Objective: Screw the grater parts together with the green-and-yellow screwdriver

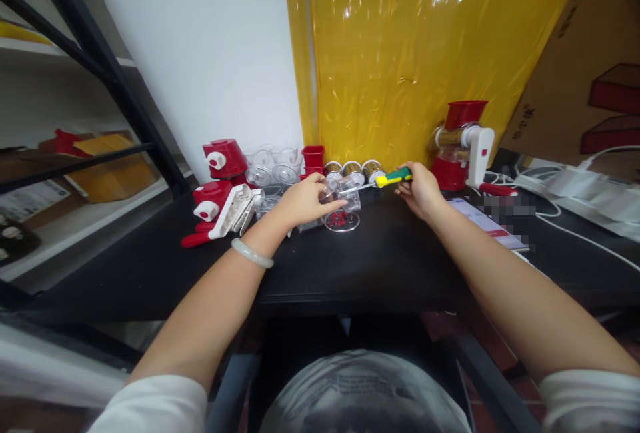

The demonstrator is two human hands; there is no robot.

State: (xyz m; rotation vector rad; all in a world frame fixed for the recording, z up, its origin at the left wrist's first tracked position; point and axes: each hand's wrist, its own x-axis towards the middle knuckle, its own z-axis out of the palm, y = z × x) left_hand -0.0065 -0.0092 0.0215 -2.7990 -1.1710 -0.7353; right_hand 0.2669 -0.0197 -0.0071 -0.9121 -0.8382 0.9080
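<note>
My left hand (304, 201) grips a clear plastic part (346, 197) that sits over a round clear base with red pieces inside (341, 221) on the black table (380, 259). My right hand (423, 190) is closed round a green and yellow screwdriver (393, 178), whose tip points left towards the clear part. A pale bangle (251, 253) sits on my left wrist.
Red and white grater parts (220, 203), clear cups (274, 167), a red cup (313, 157) and three metal drums (353, 169) line the table's back. An assembled red grater (463, 145) stands at right, beside a paper sheet (485, 221), cables and a power strip (575, 183). Shelving stands left.
</note>
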